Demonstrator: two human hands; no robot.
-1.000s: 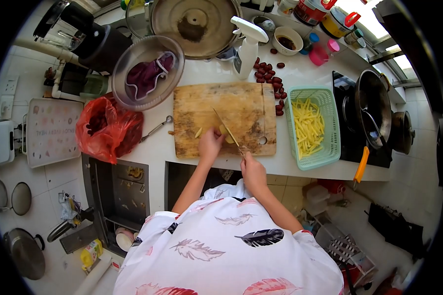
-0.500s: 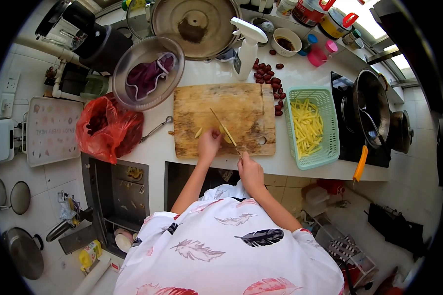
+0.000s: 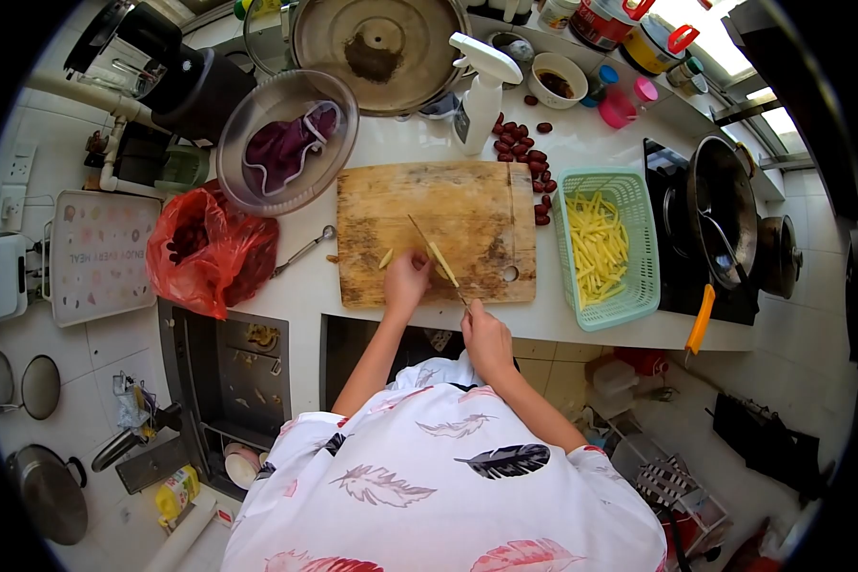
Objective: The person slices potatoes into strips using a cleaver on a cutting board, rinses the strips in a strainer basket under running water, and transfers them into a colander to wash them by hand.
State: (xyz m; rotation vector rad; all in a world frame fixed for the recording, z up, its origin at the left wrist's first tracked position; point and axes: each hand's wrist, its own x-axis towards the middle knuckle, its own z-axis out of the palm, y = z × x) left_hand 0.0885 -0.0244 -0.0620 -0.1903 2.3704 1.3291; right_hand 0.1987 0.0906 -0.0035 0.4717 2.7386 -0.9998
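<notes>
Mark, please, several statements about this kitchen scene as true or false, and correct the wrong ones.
1. The right hand holds a knife over the cutting board. True.
2. Yellow strips lie in the green basket. True.
3. The basket stands left of the board. False: it stands on the right.
4. The spray bottle lies on its side. False: it stands upright.
5. The left hand is inside the red bag. False: it is at the board, near the blade.
</notes>
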